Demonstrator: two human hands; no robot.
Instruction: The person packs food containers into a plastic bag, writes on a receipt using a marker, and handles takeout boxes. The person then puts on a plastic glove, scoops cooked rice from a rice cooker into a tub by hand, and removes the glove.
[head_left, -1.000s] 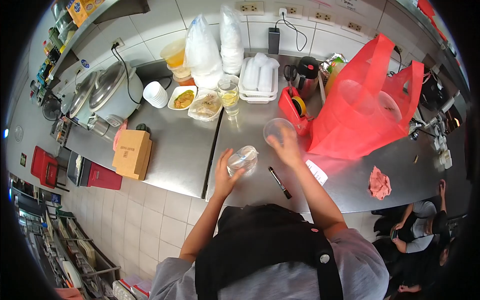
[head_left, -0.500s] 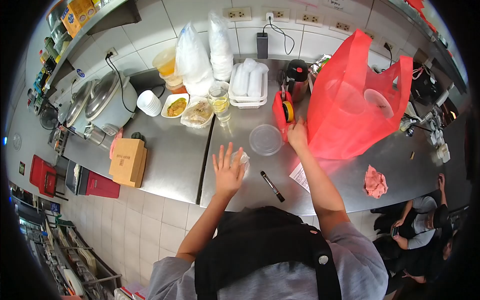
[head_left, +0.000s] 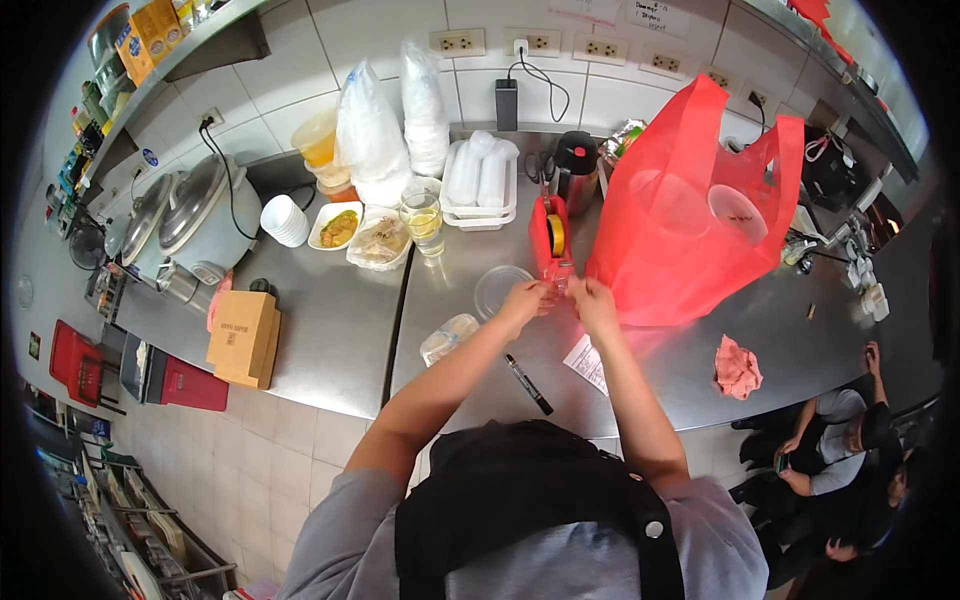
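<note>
A red tape dispenser [head_left: 541, 238] with a yellow-cored roll stands on the steel counter. At its front end my left hand [head_left: 522, 306] has its fingers drawn together. My right hand [head_left: 597, 308] is closed just across from it, fingertips pinched. Whatever lies between the fingers is too small to make out; it may be tape. Behind my left hand sits a round clear lid [head_left: 492, 290]. A small clear container [head_left: 450, 338] is beside my left forearm. Between my forearms lie a black marker [head_left: 528, 384] and a printed slip [head_left: 584, 362].
A large red bag [head_left: 660, 255] with clear containers in it stands right of my right hand. A thermos [head_left: 577, 170] is behind the dispenser. A crumpled pink cloth [head_left: 737, 368] lies to the right, cardboard boxes [head_left: 240, 335] to the left. Another person [head_left: 835, 440] is at lower right.
My left hand has moved right, from raised with fingers spread to closed at the dispenser's front. My right hand has drawn slightly back toward me. The small clear container is now uncovered.
</note>
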